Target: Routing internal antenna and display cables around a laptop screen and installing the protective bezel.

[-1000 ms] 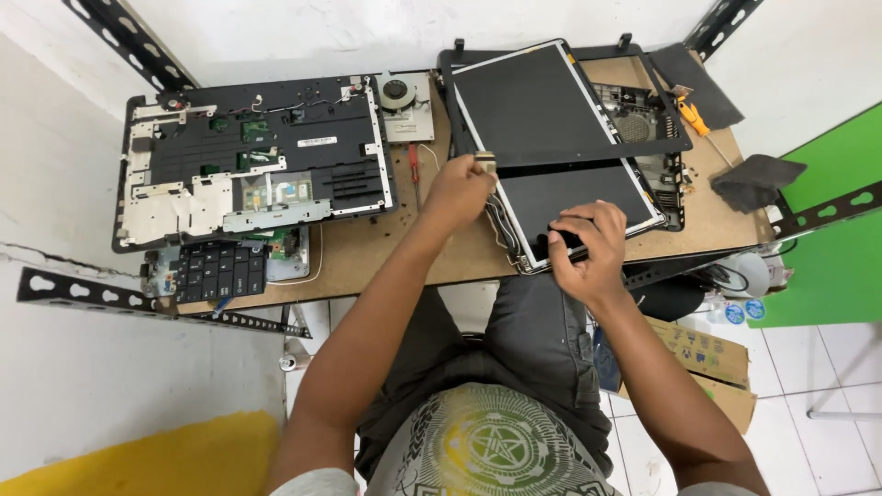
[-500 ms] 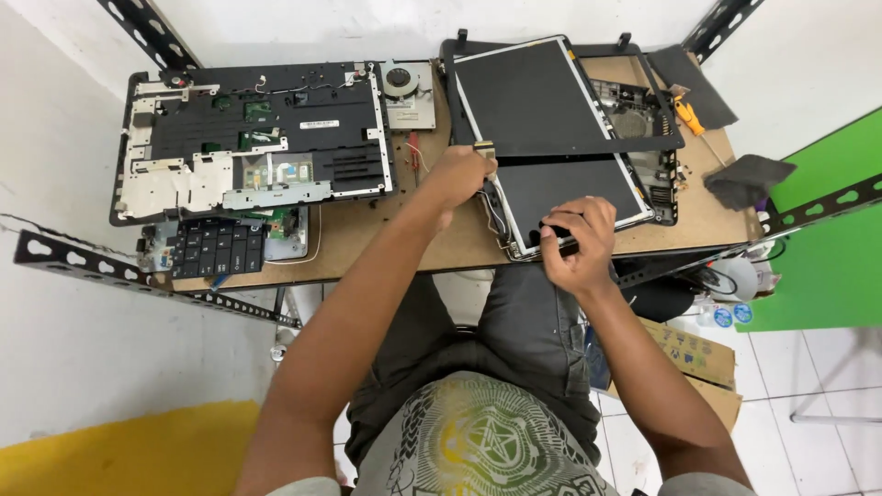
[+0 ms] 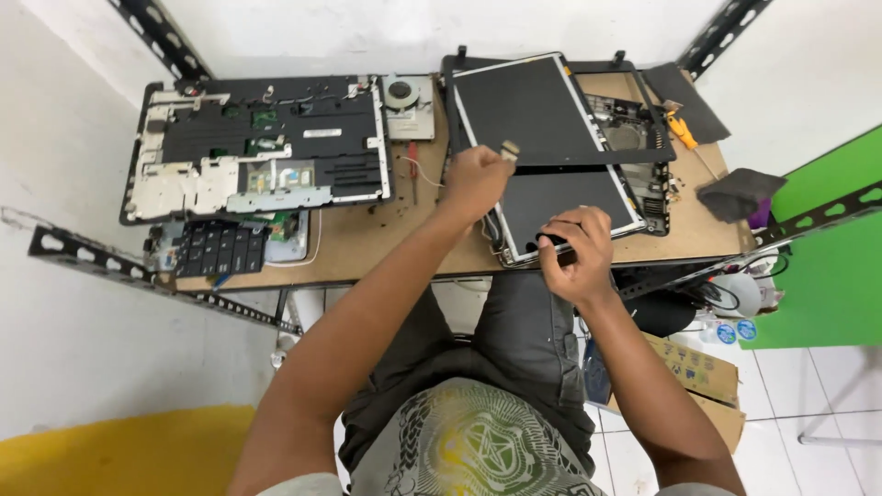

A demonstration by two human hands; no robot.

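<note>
At the right half of the tabletop lies the screen panel, straight ahead of both hands, its long axis running away from the person. Left hand rests closed on its left edge, pinching a small tan tab; right hand, curled around something dark, is at the near corner. Compared with half a second ago, both hands sit at much the same spots.
</note>
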